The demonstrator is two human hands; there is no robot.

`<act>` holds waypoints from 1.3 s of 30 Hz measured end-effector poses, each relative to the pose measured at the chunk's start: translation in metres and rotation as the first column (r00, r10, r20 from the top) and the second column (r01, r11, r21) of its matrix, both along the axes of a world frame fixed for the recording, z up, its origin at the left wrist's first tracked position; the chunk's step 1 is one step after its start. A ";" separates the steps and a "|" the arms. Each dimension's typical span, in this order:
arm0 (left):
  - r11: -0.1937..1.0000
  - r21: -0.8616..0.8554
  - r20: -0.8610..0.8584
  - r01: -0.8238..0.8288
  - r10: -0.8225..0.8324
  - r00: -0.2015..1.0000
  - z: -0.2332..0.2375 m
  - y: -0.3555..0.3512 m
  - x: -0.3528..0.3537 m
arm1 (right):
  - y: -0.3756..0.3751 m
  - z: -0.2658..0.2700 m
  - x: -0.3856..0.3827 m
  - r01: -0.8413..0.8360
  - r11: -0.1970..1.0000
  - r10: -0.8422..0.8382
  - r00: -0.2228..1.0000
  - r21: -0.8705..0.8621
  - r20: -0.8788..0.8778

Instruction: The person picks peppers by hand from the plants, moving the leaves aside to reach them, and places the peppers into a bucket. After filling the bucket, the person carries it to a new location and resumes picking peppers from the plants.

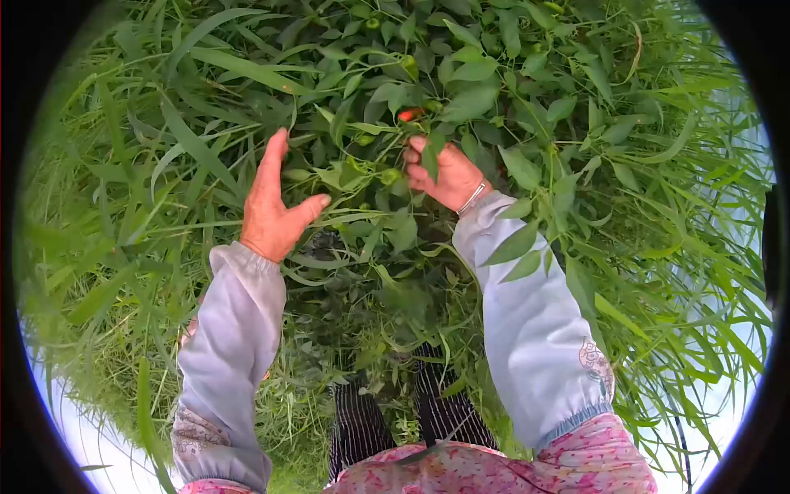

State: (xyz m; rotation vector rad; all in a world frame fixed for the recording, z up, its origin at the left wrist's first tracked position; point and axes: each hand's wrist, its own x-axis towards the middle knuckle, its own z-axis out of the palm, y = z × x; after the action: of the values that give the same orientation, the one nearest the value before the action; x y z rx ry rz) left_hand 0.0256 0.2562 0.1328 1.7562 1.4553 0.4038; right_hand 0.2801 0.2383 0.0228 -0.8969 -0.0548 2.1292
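My left hand (274, 204) is flat and open, fingers pointing up, pushing aside the leaves of a pepper plant (461, 99). My right hand (444, 174) reaches into the foliage with fingers curled among the leaves, just below a small red pepper (409, 114). Leaves hide the fingertips, so whether they grip a stem or fruit does not show. Small green peppers (389, 175) hang between the two hands. Both arms wear pale sleeve covers, and a bracelet sits on the right wrist.
Long grass blades (148, 181) crowd the left side and the right edge. Dense leaves fill the top. My legs in striped trousers (362, 428) stand among weeds below, with a pink patterned garment at the bottom.
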 end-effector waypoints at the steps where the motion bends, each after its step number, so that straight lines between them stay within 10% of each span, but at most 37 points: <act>1: 0.999 -0.045 -0.054 -0.012 0.009 0.999 -0.009 -0.011 -0.008 | 0.002 0.007 0.005 0.021 1.000 -0.021 1.000 0.001 -0.009; 8: 1.000 -0.009 -0.277 0.019 -0.021 0.961 -0.038 -0.044 -0.017 | 0.043 0.060 0.050 0.226 0.971 -0.220 0.971 -0.070 0.091; 12: 0.898 -0.183 -0.370 0.399 -0.439 0.819 -0.048 -0.040 -0.007 | 0.060 0.045 0.063 0.255 0.967 -0.233 0.921 0.030 -0.311; 15: 0.885 -0.150 -0.417 0.441 -0.461 0.784 -0.046 -0.035 0.010 | 0.074 0.056 0.050 0.383 0.915 -0.367 0.921 0.130 -0.131; 19: 0.997 -0.076 0.072 -0.004 0.009 0.997 -0.040 -0.006 0.031 | 0.079 0.056 0.047 0.358 0.933 -0.343 0.911 0.026 -0.228; 26: 0.975 0.026 0.611 -0.220 0.159 0.776 -0.001 0.062 0.067 | 0.074 0.057 0.043 0.300 0.954 -0.295 0.930 -0.011 -0.218; 32: 0.962 0.267 0.222 0.065 -0.127 0.967 0.033 0.050 0.136 | 0.063 0.054 0.017 0.320 0.947 -0.322 0.944 -0.038 -0.070; 35: 0.981 0.132 -0.070 -0.141 0.151 0.986 0.034 0.052 0.158 | 0.061 0.056 0.002 0.321 0.937 -0.331 0.942 0.137 0.057; 39: 0.927 -0.087 0.128 -0.365 0.374 0.918 0.028 0.057 0.157 | 0.057 0.049 -0.012 0.400 0.915 -0.402 0.915 -0.058 -0.023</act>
State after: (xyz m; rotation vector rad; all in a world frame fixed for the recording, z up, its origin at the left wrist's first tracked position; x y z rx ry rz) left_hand 0.1823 0.3131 0.1611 1.3689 1.6780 0.6597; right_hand 0.2684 0.2954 0.0722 -0.8204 0.1897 1.7656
